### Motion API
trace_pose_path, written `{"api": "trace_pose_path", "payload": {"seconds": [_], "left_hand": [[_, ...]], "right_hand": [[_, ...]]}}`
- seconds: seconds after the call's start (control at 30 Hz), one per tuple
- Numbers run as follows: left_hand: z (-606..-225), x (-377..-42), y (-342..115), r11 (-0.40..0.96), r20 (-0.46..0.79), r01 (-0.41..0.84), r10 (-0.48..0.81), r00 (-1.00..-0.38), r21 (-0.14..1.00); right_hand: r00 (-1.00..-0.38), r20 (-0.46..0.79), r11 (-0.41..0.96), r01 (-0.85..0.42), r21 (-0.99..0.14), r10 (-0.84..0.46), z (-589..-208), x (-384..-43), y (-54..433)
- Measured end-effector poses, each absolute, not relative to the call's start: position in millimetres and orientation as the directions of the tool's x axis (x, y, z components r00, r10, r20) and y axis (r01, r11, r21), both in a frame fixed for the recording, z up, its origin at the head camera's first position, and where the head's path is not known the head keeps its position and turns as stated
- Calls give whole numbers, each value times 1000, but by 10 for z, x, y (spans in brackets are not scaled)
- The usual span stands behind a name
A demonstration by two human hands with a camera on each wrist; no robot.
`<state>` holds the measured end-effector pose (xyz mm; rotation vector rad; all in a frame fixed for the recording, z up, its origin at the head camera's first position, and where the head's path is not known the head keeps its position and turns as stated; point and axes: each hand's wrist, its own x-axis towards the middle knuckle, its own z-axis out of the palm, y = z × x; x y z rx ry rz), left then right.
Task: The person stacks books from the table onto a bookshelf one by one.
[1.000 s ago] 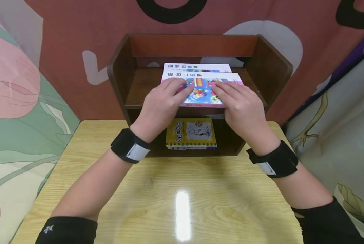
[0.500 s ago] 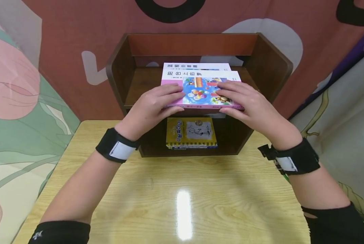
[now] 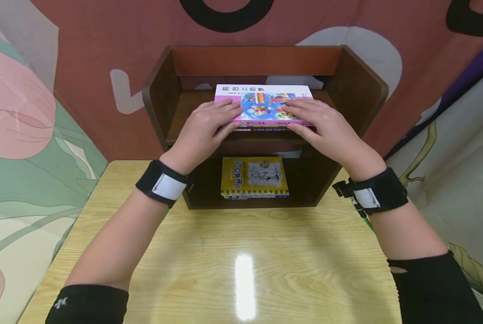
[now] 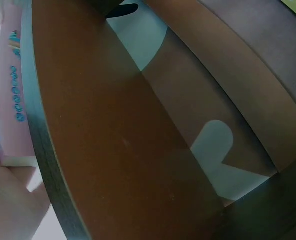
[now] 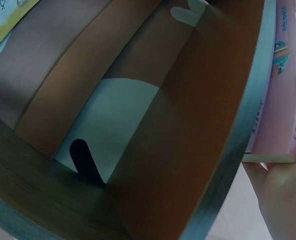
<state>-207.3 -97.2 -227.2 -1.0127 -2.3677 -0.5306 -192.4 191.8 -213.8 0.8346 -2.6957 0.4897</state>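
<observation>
A pink-and-blue paperback book lies flat on top of a small stack on the upper shelf. Several book spines show under its front edge. My left hand rests on its left front corner, fingers on the cover and thumb along the spine. At the right front corner, my right hand lies the same way, its thumb low against the spine. Both wrist views catch the pink spine, in the left one the paperback and in the right one the paperback, with part of each hand below.
A dark wooden two-tier bookshelf surrounds the books, with raised side walls. On its lower shelf lies a stack of yellow-covered books. The light wood table extends in front, and a red patterned cloth hangs behind.
The pink-and-blue paperback has moved backward, now covering the white-topped book that showed behind it. Both hands went back with it, after first shifting outward to its front corners.
</observation>
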Motion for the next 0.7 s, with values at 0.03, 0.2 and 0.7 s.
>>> {"api": "trace_pose_path", "payload": {"seconds": [0.03,0.2,0.7], "left_hand": [[-2263,-2085,-967,658,577,737,546,-607,153],[-2225,-2137,-933,704,507,686,530,-680,183],[-2276,-1996,-876,808,466,577,469,-751,116]], "right_hand": [[-799,350,779,-580,-237,-488,-2133,-1942,1914],[-827,309,802,-546,-243,-469,-2107,-2038,1902],[-761,485,815,-559,-155,-430,-2249,-1937,1851]]}}
